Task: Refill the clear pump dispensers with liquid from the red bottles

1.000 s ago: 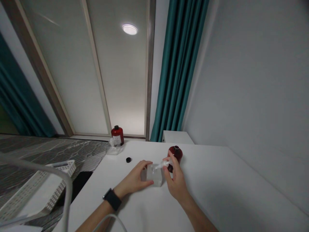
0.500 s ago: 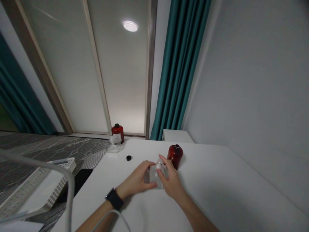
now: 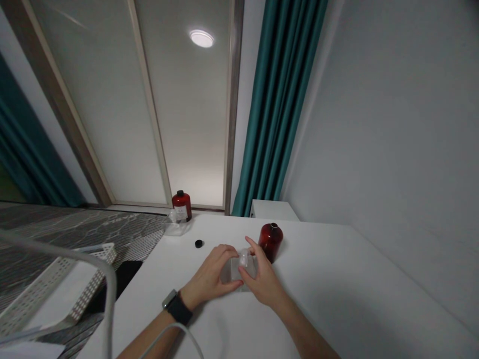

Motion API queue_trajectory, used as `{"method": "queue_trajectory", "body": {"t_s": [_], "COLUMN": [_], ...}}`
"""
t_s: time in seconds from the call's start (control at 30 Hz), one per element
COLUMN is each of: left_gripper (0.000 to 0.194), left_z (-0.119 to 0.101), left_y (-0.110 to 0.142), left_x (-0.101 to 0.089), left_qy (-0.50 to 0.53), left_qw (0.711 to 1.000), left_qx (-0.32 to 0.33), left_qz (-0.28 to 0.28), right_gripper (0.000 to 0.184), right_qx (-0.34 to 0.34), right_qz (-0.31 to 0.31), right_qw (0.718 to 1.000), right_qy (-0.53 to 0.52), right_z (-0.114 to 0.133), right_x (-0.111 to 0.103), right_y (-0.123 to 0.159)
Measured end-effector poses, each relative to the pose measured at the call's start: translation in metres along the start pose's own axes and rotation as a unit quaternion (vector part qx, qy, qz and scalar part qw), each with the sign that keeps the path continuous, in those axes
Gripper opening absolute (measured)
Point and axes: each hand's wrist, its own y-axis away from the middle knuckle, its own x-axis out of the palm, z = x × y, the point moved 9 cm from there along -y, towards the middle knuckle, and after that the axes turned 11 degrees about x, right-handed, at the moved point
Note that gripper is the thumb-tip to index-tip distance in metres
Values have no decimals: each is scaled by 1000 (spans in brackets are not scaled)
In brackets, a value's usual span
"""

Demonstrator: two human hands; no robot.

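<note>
A small clear plastic box (image 3: 236, 272) stands on the white table (image 3: 337, 279). My left hand (image 3: 209, 276) curls round its left side, fingers closed on it. My right hand (image 3: 260, 276) is at the box's right side and pinches a small clear piece (image 3: 245, 258) at the top of the box. Just behind my right hand stands an open dark red bottle (image 3: 270, 242) with no cap. A small black cap (image 3: 198, 244) lies on the table to the left of it.
A second red bottle (image 3: 181, 205) with a black cap and a label stands at the table's far left corner beside a clear container (image 3: 172, 227). A white perforated basket (image 3: 56, 294) sits off the table's left. A wall runs along the right.
My right hand has come down from in front of the red bottle onto the top of the clear box, bringing the small clear piece with it. My left hand kept its hold.
</note>
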Motion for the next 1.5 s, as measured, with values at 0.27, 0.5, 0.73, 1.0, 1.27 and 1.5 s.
{"method": "queue_trajectory", "body": {"t_s": [0.27, 0.5, 0.73, 1.0, 1.27, 1.5], "left_gripper": [40, 43, 44, 42, 40, 41], "left_z": [11, 13, 14, 13, 11, 12], "left_y": [1, 1, 2, 2, 1, 1], "left_x": [5, 6, 6, 6, 5, 6], "left_qy": [58, 89, 95, 95, 95, 95], "left_qw": [997, 994, 993, 994, 994, 993], "left_qx": [-46, -64, -61, -56, -59, -63], "left_qz": [-13, -12, -19, -17, -14, -16], "right_gripper": [75, 78, 75, 74, 75, 74], "right_qx": [-35, -23, -19, 2, 8, 11], "right_qz": [38, 51, 61, 50, 39, 56], "right_qw": [998, 993, 987, 985, 989, 992], "right_qy": [-28, -108, -145, -166, -141, -114], "right_z": [8, 4, 2, -2, -3, 2], "right_x": [-5, -8, -7, -9, -10, -7], "right_y": [1, -2, -4, -6, -6, -4]}}
